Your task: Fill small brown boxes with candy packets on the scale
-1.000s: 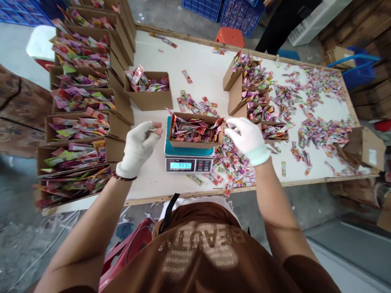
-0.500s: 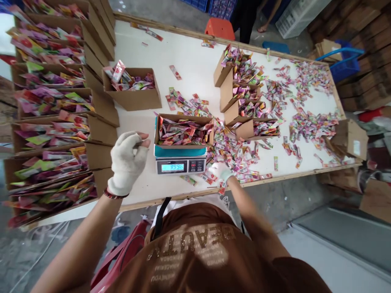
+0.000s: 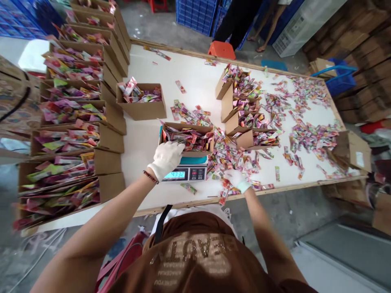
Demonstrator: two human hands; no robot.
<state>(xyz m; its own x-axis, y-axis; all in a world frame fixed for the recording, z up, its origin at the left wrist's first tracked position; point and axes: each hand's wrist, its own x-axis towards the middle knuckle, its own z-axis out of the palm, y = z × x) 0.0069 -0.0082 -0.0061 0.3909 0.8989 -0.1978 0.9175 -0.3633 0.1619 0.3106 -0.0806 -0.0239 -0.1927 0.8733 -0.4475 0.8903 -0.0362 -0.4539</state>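
white table (image 3: 198, 77), looks like weighing: your left hand (image 3: 167, 158) at the carton's (image 3: 198, 154) near-left corner, right hand (image 3: 234, 179) on near-edge sachets (image 3: 223, 197), can't tell either grip; next probably needs light pinching.

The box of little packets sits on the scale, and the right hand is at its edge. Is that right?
Almost! The head view shows it's the left hand at the edge of the box of little packets on the scale.
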